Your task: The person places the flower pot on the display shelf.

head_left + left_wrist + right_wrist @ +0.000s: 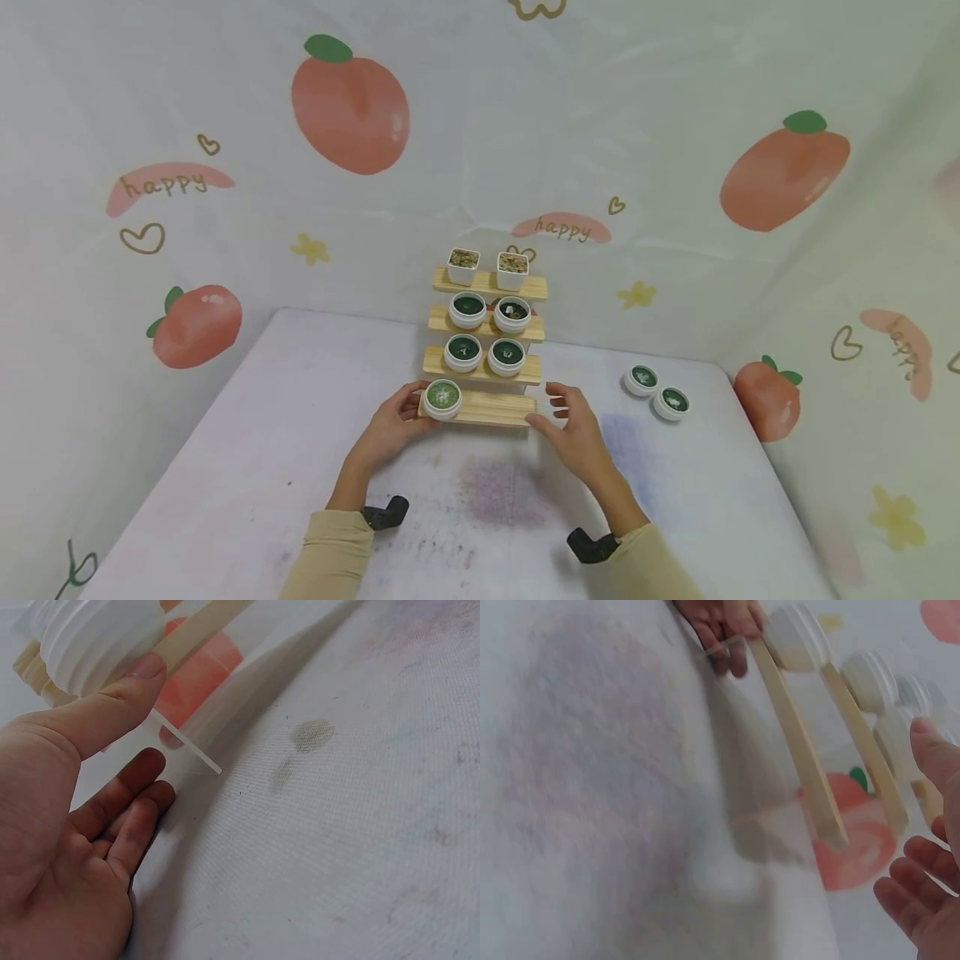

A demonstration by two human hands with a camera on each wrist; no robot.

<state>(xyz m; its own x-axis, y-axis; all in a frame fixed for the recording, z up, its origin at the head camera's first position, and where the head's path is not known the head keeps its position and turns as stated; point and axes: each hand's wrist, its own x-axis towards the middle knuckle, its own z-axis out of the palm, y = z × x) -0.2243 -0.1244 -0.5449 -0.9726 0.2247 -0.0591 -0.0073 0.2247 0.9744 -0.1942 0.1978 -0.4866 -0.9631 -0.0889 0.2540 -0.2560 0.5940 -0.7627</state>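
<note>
A tiered wooden display stand (491, 408) with clear side panels stands on the table. My left hand (393, 425) grips the left end of its bottom step, thumb in front against the plank beside a white ribbed pot (442, 400) with a light green top. In the left wrist view, the thumb overlaps the lower edge of that pot (105, 645); the other visible fingers curl loosely below, and the index finger is hidden. At the step's right end my right hand (577, 437) is spread, its thumb close to the plank and its fingers holding nothing.
Round white pots with dark green tops (462, 353) fill the two middle steps; two square white pots (512, 271) stand on the top one. Two more round pots (642, 381) sit on the table at the right. A printed cloth wall (465, 192) rises close behind the stand.
</note>
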